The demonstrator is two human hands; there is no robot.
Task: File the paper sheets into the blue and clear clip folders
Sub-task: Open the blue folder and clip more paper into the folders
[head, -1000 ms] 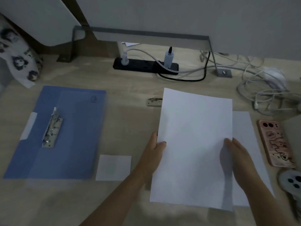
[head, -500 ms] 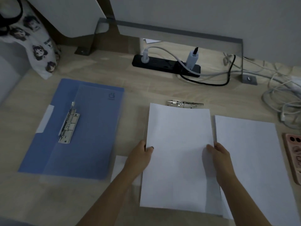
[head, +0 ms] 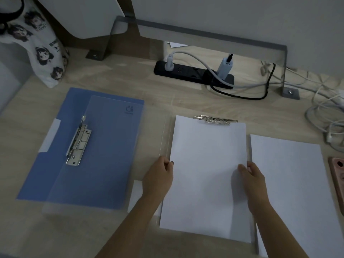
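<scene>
Head camera, single wide-angle view, worn, angled forward and down.
It looked from above the near edge of the desk (head: 121, 75) toward the back wall (head: 223, 13), close enough that both forearms entered from the bottom edge; the blue folder (head: 104, 151) sat left of centre, a paper sheet (head: 206, 174) in the middle. No second view shared the scene.

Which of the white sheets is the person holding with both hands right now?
The middle sheet, its top edge at the metal clip. The left hand and right hand grip its sides; the right sheet lies untouched beside it.
</scene>
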